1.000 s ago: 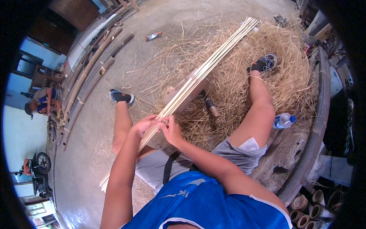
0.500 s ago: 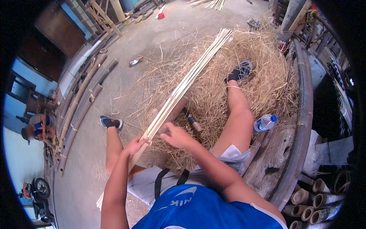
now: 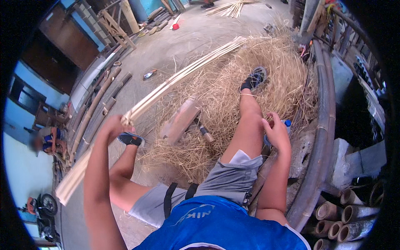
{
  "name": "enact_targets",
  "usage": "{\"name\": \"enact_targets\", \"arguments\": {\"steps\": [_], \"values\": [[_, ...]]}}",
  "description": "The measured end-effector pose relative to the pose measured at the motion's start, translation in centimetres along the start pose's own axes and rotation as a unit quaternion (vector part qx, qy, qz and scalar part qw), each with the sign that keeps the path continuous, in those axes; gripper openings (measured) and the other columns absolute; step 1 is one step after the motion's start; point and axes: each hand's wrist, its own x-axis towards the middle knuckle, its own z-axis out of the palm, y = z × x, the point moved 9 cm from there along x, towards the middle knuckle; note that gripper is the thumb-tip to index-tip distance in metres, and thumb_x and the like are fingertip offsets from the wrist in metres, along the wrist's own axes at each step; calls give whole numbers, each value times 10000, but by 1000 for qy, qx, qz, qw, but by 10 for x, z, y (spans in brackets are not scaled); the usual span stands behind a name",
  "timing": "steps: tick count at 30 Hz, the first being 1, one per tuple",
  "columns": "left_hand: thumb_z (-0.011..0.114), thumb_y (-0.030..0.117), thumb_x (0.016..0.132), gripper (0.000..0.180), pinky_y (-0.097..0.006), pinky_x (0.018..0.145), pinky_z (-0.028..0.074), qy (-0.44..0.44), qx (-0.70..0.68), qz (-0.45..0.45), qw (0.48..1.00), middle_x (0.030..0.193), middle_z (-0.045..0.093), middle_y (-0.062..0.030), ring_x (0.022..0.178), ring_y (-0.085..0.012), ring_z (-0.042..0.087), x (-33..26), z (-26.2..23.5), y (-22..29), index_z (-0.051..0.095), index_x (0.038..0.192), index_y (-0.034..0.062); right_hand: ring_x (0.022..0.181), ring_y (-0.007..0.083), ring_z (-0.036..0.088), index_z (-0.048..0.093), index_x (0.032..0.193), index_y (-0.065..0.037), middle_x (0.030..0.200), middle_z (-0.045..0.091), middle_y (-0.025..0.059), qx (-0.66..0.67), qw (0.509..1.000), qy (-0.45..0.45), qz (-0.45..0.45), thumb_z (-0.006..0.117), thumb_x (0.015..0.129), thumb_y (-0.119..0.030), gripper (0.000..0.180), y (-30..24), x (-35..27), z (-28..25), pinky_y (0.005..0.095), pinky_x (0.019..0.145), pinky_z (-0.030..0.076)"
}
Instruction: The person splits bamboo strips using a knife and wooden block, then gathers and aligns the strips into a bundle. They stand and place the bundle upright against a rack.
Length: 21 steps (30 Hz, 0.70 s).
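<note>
My left hand (image 3: 111,126) is closed round the middle of a long bundle of pale bamboo strips (image 3: 179,82), by a tie (image 3: 127,120) wound round it. The bundle slants from the lower left up to the far right, over the pile of shavings. Beside my right knee is my right hand (image 3: 276,132), its fingers apart and nothing seen in them. Just behind that hand stands a clear plastic bottle with a blue cap (image 3: 287,123), partly hidden by it. Between my legs lie a wooden block (image 3: 181,120) and a tool with a short wooden handle (image 3: 206,134).
Curly bamboo shavings (image 3: 275,83) heap round my right foot. Bamboo poles (image 3: 93,106) lie along the left wall, where another person (image 3: 50,141) sits. More strips (image 3: 233,7) are on the floor ahead. A thick pole (image 3: 323,125) and cut bamboo tubes (image 3: 350,214) are at the right.
My left hand has carried the bundle to the left, and it now lies at a flatter slant. My right hand has left the bundle and moved right, to beside the knee and bottle.
</note>
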Motion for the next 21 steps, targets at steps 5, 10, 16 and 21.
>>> {"name": "enact_targets", "arguments": {"steps": [5, 10, 16, 21], "values": [[949, 435, 640, 656, -451, 878, 547, 44, 104, 40, 993, 1068, 753, -219, 982, -360, 724, 21, -53, -2, 746, 1090, 2, 913, 409, 715, 609, 1299, -40, 997, 731, 243, -136, 990, -27, 35, 721, 940, -358, 492, 9, -31, -26, 470, 833, 549], [925, 523, 665, 715, -466, 818, 551, -48, -2, 44, 998, 990, 764, -181, 911, -332, 723, 52, -9, -46, 743, 1118, 0, 890, 411, 716, 613, 1290, -44, 945, 731, 246, -169, 983, -10, 65, 739, 927, -362, 499, -19, -61, -65, 471, 820, 550], [935, 538, 663, 720, -457, 840, 553, -110, -60, 58, 990, 1009, 752, -154, 906, -296, 699, 97, 70, -98, 739, 1145, 41, 911, 379, 726, 619, 1285, -51, 1005, 728, 264, -185, 981, 53, 40, 714, 959, -333, 441, -106, -109, -113, 459, 829, 559], [966, 468, 644, 742, -447, 875, 548, -98, -176, 133, 970, 1084, 751, -153, 972, -288, 693, 106, 85, -118, 727, 1200, 39, 914, 307, 733, 602, 1318, -32, 997, 743, 216, -226, 974, -14, -29, 714, 972, -327, 468, -188, -75, -93, 417, 820, 554]]}}
